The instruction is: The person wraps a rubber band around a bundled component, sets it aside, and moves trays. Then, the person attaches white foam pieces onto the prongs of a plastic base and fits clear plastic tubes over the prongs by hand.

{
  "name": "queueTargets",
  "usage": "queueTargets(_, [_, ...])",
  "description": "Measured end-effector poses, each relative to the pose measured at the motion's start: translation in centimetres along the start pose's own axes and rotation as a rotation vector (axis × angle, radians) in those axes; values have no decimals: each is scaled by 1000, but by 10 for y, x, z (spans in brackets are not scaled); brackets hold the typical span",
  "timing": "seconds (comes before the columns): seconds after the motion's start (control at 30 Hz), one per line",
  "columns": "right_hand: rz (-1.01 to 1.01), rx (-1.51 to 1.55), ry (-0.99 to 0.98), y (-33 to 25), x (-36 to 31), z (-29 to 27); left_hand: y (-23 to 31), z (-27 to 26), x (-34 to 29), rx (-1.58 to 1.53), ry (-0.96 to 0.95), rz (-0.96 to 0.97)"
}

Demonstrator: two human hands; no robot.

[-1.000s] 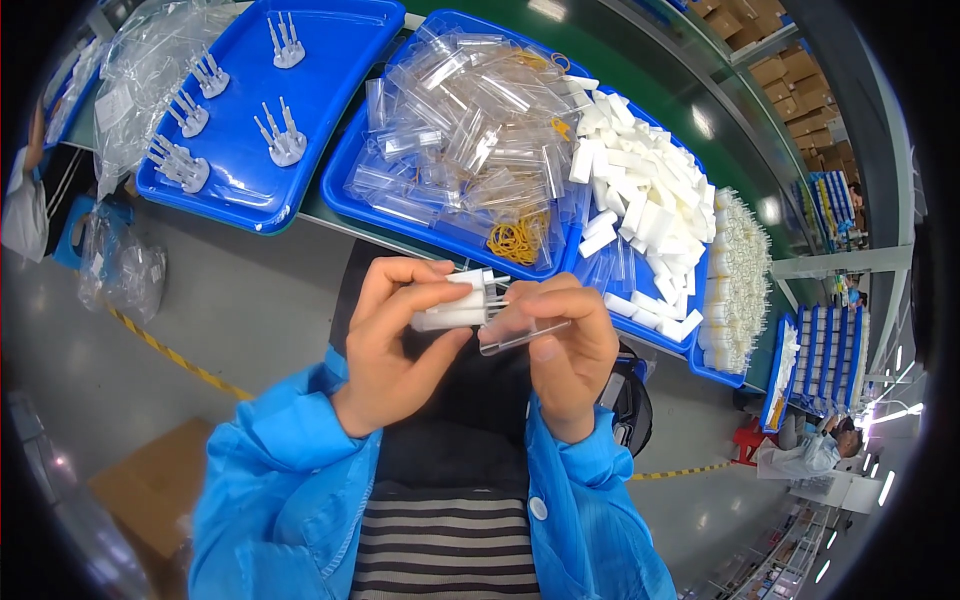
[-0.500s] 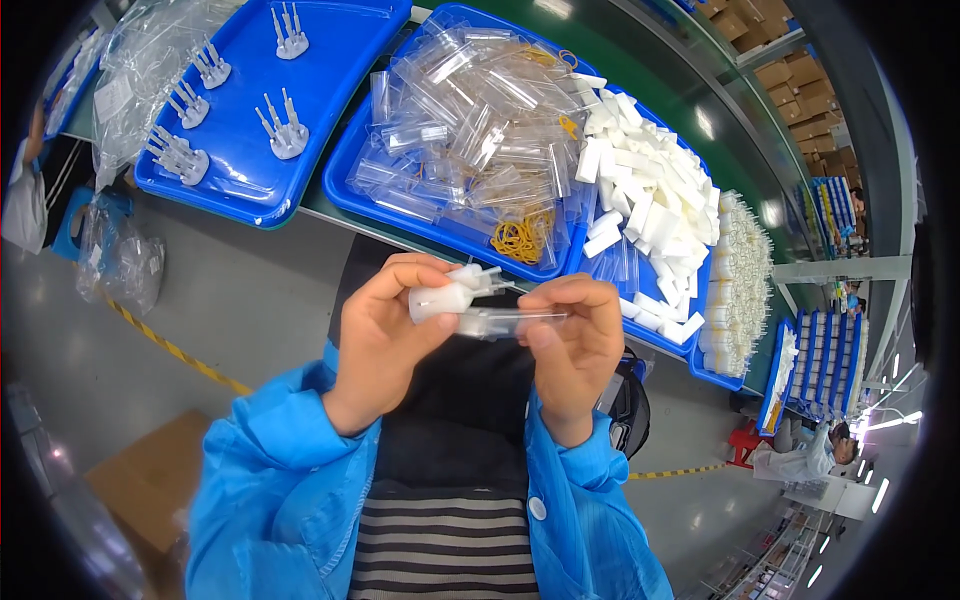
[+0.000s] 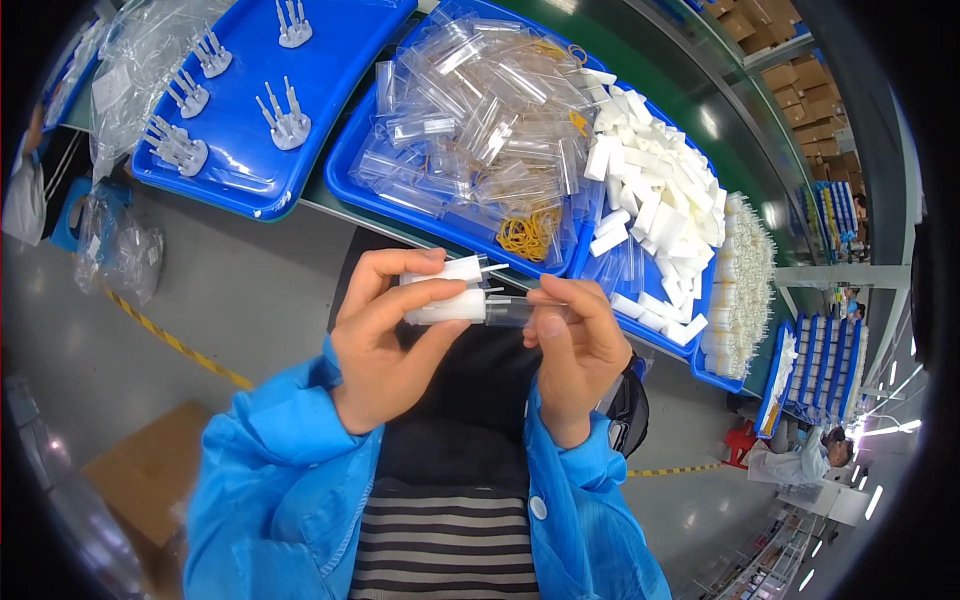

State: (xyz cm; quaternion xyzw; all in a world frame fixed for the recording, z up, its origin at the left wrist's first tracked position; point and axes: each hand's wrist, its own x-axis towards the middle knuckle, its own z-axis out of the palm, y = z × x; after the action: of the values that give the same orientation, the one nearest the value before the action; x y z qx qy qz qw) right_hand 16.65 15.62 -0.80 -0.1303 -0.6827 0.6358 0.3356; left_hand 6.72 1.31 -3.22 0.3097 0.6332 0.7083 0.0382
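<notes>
In front of my body my left hand [image 3: 378, 340] is closed around white plastic pieces [image 3: 462, 307] with thin pale stems pointing right. Two of these pieces show, one above the other, and the fingers hide part of them. My right hand [image 3: 578, 350] pinches the far end of a clear plastic sleeve [image 3: 510, 312] between thumb and fingers. The sleeve's left end meets the lower white piece, and a stem shows at that end. How far the sleeve reaches over the piece is hard to make out.
A blue tray [image 3: 240, 165] at left bears several white pronged pieces [image 3: 288, 125]. Beside it, another tray holds clear sleeves [image 3: 490, 130] and yellow rubber bands [image 3: 528, 235]. Farther right are white blocks [image 3: 655, 200] and stacked stemmed pieces [image 3: 735, 285]. A cardboard box [image 3: 145, 470] stands lower left.
The white pieces have turned in my left hand, so their stems now point right, roughly in line with the sleeve. My left fingers have shifted over them. My right hand still pinches the sleeve.
</notes>
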Motion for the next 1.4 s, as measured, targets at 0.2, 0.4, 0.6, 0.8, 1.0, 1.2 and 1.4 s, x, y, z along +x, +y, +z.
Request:
queueTargets(0.2, [49, -12, -14, -1, 1, -1, -1, -1, 2, 55, 11, 48])
queueTargets(0.4, [-184, -340, -46, 1, -1, 2, 0, -2, 1, 76, 22, 39])
queueTargets(0.6, [-79, -98, -23, 6, -1, 4, 2, -3, 2, 68, -3, 58])
queueTargets(0.8, [-139, -289, -53, 4, 2, 4, -1, -4, 1, 90, -26, 94])
queueTargets(1.0, [41, -41, 34, 9, 1, 17, -4, 2, -1, -5, -36, 79])
queueTargets(1.2, [-68, -411, 34, 9, 3, 30, -7, 3, -3, 200, -108, 236])
queueTargets(1.4, [-309, -783, 96, 15, -3, 34, -10, 8, -3, 223, -33, 343])
